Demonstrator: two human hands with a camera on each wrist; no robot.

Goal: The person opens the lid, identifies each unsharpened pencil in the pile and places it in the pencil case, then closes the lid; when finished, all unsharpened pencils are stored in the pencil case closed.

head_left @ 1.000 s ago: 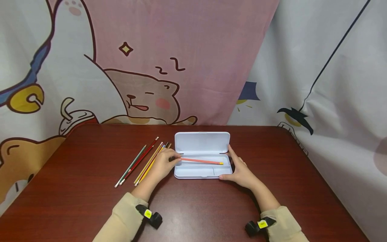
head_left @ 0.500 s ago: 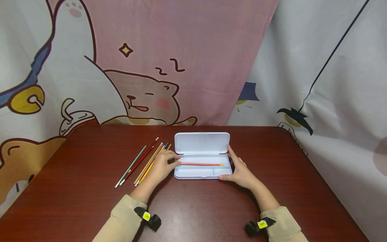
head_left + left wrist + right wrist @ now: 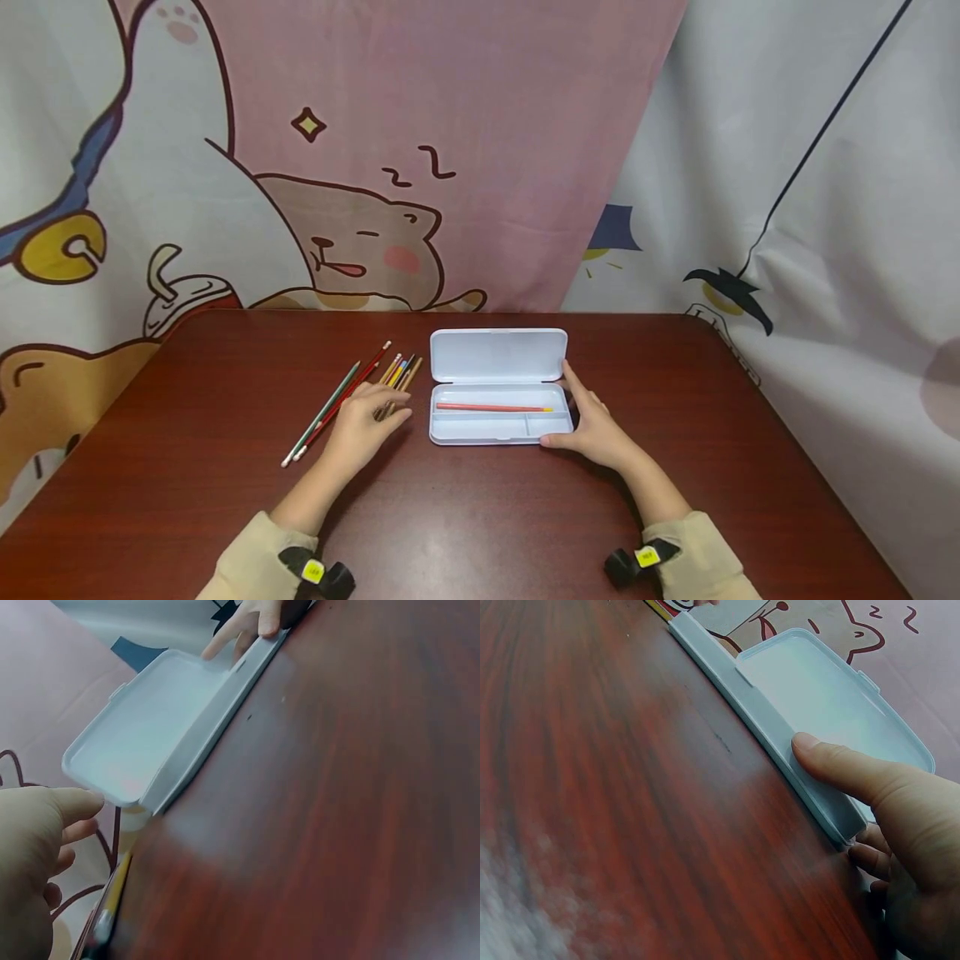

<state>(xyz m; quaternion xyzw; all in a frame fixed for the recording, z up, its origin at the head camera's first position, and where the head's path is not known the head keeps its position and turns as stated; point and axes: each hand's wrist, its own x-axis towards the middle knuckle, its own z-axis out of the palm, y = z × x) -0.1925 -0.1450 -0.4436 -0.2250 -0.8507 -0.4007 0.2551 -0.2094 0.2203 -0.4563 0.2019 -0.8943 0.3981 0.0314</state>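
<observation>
A white pencil case [image 3: 498, 355] stands with its lid raised in the middle of the table. In its long rear compartment lies a pink pencil [image 3: 487, 407] with a yellow end. My right hand [image 3: 596, 429] holds the case's right end; in the right wrist view the thumb [image 3: 832, 759] rests on the front rim and the other fingers are around the end. Left of the case, my left hand [image 3: 363, 425] hovers over several pencils [image 3: 407, 375], fingers loosely bent and holding nothing, hiding their near ends. Beside it lie a green pencil [image 3: 322, 415] and red ones [image 3: 365, 372].
The dark red wooden table [image 3: 465, 517] ends at a curtain [image 3: 487, 167] printed with cartoon animals, close behind the case. Wrist cameras [image 3: 337, 581] are strapped at both sleeves.
My left hand lowered the pink pencil into the case's rear compartment and let it go. It then moved left, over the loose pencils. The right hand stayed on the case.
</observation>
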